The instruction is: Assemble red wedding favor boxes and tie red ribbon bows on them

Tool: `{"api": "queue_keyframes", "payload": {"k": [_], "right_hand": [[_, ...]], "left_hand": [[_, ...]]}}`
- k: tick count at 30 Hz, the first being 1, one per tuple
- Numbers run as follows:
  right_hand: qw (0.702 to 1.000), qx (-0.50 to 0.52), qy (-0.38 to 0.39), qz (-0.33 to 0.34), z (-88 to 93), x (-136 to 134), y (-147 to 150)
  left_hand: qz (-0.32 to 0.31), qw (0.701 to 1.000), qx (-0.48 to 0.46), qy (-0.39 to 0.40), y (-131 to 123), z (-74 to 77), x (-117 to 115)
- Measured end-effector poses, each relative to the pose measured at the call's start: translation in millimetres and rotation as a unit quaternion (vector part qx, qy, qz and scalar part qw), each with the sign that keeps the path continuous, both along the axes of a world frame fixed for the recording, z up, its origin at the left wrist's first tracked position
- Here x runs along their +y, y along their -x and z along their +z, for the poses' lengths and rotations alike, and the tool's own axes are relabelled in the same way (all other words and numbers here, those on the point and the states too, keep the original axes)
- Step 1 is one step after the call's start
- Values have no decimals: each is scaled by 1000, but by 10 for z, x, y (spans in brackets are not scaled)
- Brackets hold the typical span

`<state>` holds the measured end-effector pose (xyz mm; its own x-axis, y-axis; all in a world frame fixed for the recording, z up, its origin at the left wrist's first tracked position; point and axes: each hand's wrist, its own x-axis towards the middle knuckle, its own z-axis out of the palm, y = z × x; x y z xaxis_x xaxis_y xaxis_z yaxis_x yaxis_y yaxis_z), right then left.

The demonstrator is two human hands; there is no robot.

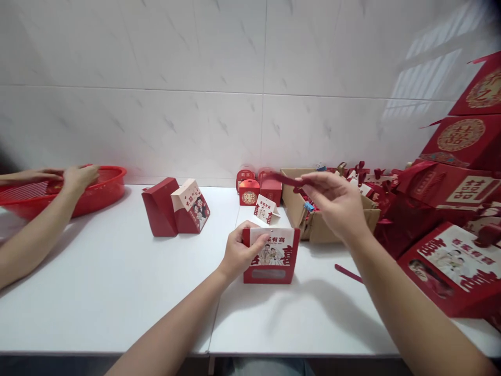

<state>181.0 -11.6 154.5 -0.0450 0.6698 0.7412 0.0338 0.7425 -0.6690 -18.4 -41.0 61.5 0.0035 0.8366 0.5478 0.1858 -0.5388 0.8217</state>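
Observation:
My left hand [243, 249] grips the upper left side of a red and white gift box [273, 256], thumb across its front. The box stands upright on the white table, with a printed couple and a small clear window low on its face. Above it and to the right, my right hand [332, 201] pinches a dark red ribbon [287, 180], which is blurred and points left, apart from the box. A second dark red ribbon strip [348, 273] lies on the table below my right forearm.
Behind the box stand small red boxes [249, 192] and a folded white card [266, 210]. A cardboard carton [329, 224] holds small packets. Stacked red gift boxes [462, 141] rise at right. Two boxes [160, 209] stand left. Another person's hands [76, 180] reach into a red basket [113, 180].

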Motion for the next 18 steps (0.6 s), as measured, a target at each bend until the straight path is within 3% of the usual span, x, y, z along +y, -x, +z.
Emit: {"api": "queue_keyframes", "payload": {"k": [4,8,10,13,18], "right_hand": [[996,82,40,6,-380,-161,214],[958,190,199,82,-692,44,195],[939,197,258,109,-752,105,174],[938,141,300,97,-749,80,180],[926,128,337,108,-706,-16,194]], "left_hand": [[-54,995,29,-77,-14,12,-75],[-129,979,40,-151,-43,49,-149],[-158,974,58,-149,-51,67,-177],[-180,972,81,-129,-57,80,-190],[-130,979,100,-121,-54,91,-160]]}}
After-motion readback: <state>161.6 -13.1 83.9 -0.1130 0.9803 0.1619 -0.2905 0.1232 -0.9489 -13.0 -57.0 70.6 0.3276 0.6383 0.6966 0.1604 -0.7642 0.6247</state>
